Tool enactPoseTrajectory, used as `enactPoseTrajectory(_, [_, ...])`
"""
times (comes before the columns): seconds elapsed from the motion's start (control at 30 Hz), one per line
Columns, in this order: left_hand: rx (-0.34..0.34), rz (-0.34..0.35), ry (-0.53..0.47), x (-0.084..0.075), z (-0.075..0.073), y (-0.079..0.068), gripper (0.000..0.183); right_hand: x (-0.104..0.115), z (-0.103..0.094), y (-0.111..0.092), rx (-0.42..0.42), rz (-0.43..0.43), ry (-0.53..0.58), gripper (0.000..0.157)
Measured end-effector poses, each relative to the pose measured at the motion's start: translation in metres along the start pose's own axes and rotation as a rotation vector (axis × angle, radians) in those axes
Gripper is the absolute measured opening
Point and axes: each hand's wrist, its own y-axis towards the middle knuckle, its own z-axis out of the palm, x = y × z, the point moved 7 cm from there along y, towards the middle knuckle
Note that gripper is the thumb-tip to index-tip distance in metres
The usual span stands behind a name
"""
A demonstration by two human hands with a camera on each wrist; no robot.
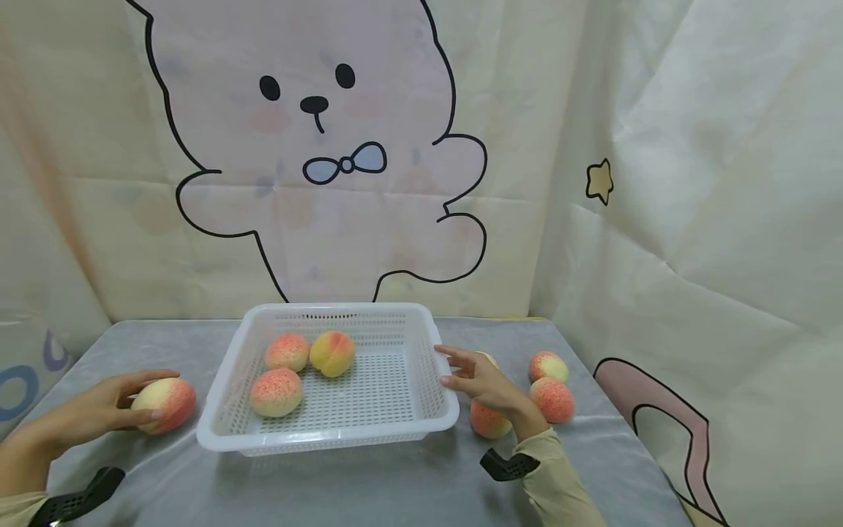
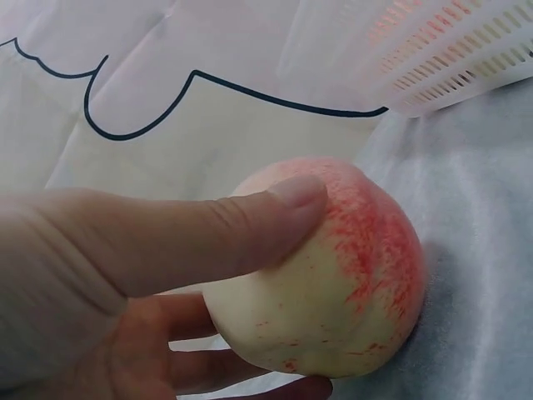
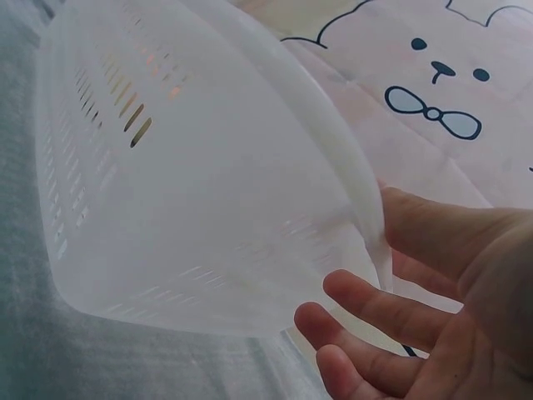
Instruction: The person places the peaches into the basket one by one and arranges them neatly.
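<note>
My left hand (image 1: 99, 410) grips a red-and-cream peach (image 1: 173, 406) left of the basket. In the left wrist view its thumb lies across the near side of that peach (image 2: 333, 275), with fingers under and behind it. A white plastic basket (image 1: 329, 438) with slotted walls stands in the middle, holding two speckled peaches (image 1: 276, 392) and a yellow one (image 1: 332, 353). At the basket's right rim, my right hand (image 1: 484, 380) holds the edge. The right wrist view shows thumb and fingers (image 3: 391, 317) around the rim of the basket (image 3: 208, 167).
Two peaches (image 1: 552, 400) sit together at the right of the grey cloth-covered table (image 1: 329, 490). Another peach (image 1: 489, 420) lies beside the right hand, and one more is mostly hidden behind it. A printed cloth (image 1: 507, 241) hangs behind the table.
</note>
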Motion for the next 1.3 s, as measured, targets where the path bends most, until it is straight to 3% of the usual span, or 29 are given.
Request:
enactPoseTrajectory(0.47, [-0.071, -0.079, -0.061, -0.003, -0.005, 0.0, 0.058, 0.0, 0.0, -0.002, 0.009, 0.0, -0.027, 0.067])
enactPoseTrajectory(0.67, [-0.145, -0.081, -0.098, -0.006, -0.01, 0.001, 0.051, -0.001, 0.0, -0.002, 0.007, 0.007, -0.023, 0.067])
enactPoseTrajectory(0.9, [-0.21, -0.118, -0.061, -0.009, -0.022, 0.0, 0.055, 0.0, -0.001, -0.001, 0.005, 0.005, -0.016, 0.066])
enactPoseTrajectory(1.3, [-0.256, -0.161, -0.002, -0.024, -0.036, 0.002, 0.066, -0.001, 0.0, -0.002, 0.001, -0.002, -0.022, 0.066])
